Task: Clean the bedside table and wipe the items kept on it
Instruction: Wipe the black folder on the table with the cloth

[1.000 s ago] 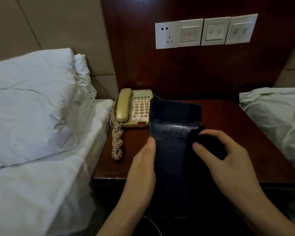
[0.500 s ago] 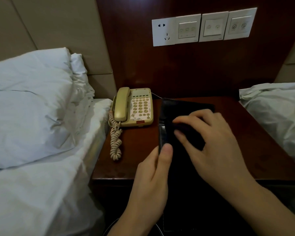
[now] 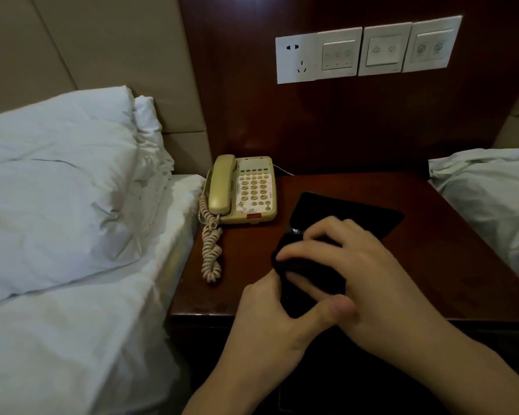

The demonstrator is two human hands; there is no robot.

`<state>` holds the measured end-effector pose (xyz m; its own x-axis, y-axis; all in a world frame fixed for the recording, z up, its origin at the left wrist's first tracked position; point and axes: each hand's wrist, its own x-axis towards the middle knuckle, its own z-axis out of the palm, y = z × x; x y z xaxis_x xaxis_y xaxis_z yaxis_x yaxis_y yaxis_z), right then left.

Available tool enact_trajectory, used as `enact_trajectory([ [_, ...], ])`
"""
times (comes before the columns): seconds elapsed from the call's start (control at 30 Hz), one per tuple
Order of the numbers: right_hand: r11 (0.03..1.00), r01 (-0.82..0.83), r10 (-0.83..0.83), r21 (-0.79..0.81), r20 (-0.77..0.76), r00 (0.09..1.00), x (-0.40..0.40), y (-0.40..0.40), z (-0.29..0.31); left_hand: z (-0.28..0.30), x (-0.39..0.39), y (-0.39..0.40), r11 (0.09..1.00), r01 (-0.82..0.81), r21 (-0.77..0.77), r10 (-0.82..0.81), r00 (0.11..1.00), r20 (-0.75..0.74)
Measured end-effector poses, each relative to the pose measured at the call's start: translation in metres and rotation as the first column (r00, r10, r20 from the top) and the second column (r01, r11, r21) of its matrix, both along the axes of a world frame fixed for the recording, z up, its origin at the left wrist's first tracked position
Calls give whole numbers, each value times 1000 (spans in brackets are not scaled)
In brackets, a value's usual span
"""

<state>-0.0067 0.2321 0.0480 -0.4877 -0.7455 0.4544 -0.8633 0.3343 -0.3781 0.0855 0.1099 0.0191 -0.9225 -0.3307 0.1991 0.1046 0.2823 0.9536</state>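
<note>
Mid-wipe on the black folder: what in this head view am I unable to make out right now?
- Dark wiping cloth: head view, mostly under the right hand; shape unclear.
- Flat black leather folder: near half hidden by both hands; left hand grips its edge.
- White wall switch plates: icons too small.
- Beige corded telephone: key labels too small.
- Dark wooden bedside table: front in shadow.

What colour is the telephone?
The telephone is beige with a small red patch, seen in the head view.

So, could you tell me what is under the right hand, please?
A dark cloth is under the right hand, pressed on a black folder that the left hand holds. The hands hide the folder's near part.
</note>
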Motion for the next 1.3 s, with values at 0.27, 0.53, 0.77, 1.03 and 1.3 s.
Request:
enact_trajectory([
  [0.27, 988, 111, -113, -104, -8, 994, 6, 8, -4, -5, -1, 2, 996, -52, 68, 55, 997, -47],
  [0.53, 861, 489, -486, -141, 58, 872, -11, 40, -7, -1, -6, 4, 984, -152, 96, 158, 985, -62],
  [0.77, 920, 387, -377, -57, 134, 917, -15, 29, -3, -8, -10, 4, 962, -211, 176, 224, 972, -63],
  [1.03, 896, 344, 0, -279, 777, 630, 1, 48, -4, -1, -13, -1, 908, -325, 266, 348, 936, -45],
  [1.3, 886, 410, -66, -216, 817, 573, -5, 53, -1, 23, -13, 4, 822, -119, 557, 81, 992, 93],
])
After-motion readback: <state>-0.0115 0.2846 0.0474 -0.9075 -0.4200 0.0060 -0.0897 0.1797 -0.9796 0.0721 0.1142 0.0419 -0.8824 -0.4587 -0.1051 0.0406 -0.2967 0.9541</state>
